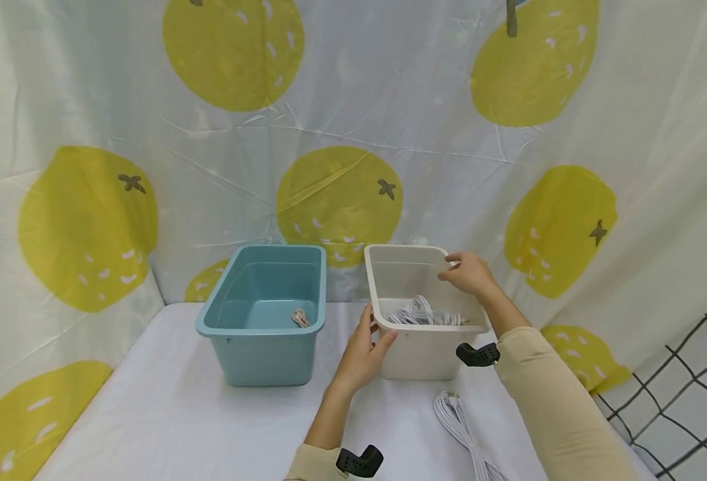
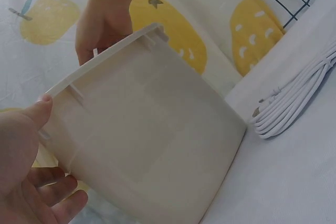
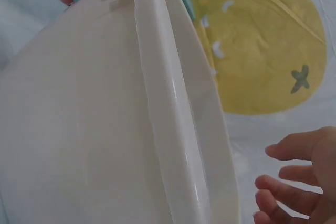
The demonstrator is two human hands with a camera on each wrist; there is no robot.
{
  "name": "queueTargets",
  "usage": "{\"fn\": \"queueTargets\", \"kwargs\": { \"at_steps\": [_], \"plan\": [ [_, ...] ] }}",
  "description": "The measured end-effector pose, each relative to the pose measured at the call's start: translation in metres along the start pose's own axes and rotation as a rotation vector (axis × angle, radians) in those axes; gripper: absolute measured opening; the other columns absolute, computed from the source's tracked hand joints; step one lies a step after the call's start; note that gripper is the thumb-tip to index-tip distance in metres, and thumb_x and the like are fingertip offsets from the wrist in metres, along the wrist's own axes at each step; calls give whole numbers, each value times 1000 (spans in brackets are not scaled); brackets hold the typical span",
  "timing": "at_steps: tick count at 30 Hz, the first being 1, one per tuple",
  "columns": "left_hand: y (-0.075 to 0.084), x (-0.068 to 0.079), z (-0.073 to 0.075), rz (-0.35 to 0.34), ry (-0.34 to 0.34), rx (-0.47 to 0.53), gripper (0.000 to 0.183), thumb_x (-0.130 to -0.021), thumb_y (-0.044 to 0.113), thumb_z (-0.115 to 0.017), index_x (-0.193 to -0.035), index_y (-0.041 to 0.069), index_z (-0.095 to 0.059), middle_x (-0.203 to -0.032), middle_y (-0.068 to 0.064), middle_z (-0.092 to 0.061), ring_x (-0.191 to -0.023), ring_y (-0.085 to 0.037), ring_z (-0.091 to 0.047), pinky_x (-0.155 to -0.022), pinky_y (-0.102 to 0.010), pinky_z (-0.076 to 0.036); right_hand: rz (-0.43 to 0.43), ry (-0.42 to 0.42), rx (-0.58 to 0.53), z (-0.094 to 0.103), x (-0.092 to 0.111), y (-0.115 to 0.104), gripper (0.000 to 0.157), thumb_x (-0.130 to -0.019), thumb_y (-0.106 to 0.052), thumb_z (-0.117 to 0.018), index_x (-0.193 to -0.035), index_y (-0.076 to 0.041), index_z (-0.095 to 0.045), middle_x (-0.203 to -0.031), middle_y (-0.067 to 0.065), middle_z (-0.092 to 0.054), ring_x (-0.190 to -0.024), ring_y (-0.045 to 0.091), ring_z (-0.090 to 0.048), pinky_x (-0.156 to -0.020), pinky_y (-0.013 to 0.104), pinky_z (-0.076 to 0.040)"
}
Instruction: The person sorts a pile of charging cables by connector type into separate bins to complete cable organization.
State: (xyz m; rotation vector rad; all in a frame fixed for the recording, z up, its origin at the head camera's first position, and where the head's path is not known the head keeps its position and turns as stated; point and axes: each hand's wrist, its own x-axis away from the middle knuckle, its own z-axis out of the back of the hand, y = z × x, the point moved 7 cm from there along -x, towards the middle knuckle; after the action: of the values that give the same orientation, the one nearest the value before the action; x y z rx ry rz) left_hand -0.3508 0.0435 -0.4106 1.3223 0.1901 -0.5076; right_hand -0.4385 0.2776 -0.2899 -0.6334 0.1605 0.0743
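A white plastic bin [image 1: 419, 354] stands on the table with several bundled white cables [image 1: 422, 312] inside it. At its front left corner my left hand [image 1: 358, 354] holds the rim, thumb at the front edge and fingers along the side; the left wrist view shows this thumb [image 2: 39, 113] on the rim. Over the bin's right side hangs my right hand [image 1: 472, 275], its fingers apart and loosely bent with nothing between them. In the right wrist view these fingers [image 3: 294, 148] are separate from the rim [image 3: 176, 103].
Left of the white bin stands a blue bin [image 1: 263, 361] with a small pinkish cable bundle [image 1: 300, 318] inside. A bundled white cable [image 1: 464, 431] lies on the table in front of the white bin. A lemon-print curtain [image 1: 437, 187] hangs behind; a black wire grid [image 1: 683, 387] is at right.
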Motion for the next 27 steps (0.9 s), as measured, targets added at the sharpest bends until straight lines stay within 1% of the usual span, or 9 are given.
{"fn": "queueTargets", "kwargs": {
  "at_steps": [6,10,16,23,27],
  "plan": [
    [0,-1,0,2,10,-6,76,-107,37,-59,-166,12,-17,-159,-14,-39,-140,-39,-46,-102,-62,-47,72,-39,-87,-3,8,-1,57,-97,-21,-71,-144,5,-54,-121,26,-69,-108,41,-66,-95,55,-52],
    [1,0,0,-7,11,0,75,-107,36,-59,-165,12,-18,-159,-15,-40,-139,-39,-46,-101,-63,-47,94,-50,-122,-4,14,0,56,-98,-20,-72,-145,4,-54,-119,23,-70,-106,38,-67,-95,55,-52],
    [1,0,-1,5,4,5,77,-106,37,-60,-166,13,-17,-160,-14,-38,-141,-38,-45,-103,-62,-46,95,-50,-132,-4,22,1,58,-97,-22,-74,-147,1,-54,-115,18,-71,-107,35,-65,-95,53,-50],
    [0,0,-1,7,6,-4,78,-106,38,-60,-166,13,-17,-159,-14,-39,-141,-37,-45,-102,-61,-46,118,-49,-141,-1,31,-1,59,-96,-22,-75,-147,0,-54,-117,19,-70,-115,40,-60,-98,58,-47],
    [0,1,-1,3,9,-6,76,-107,38,-59,-165,13,-17,-159,-15,-40,-140,-38,-46,-101,-62,-47,139,-56,-149,0,37,-2,60,-95,-22,-76,-146,0,-55,-117,18,-70,-115,40,-61,-97,56,-47]
  ]
}}
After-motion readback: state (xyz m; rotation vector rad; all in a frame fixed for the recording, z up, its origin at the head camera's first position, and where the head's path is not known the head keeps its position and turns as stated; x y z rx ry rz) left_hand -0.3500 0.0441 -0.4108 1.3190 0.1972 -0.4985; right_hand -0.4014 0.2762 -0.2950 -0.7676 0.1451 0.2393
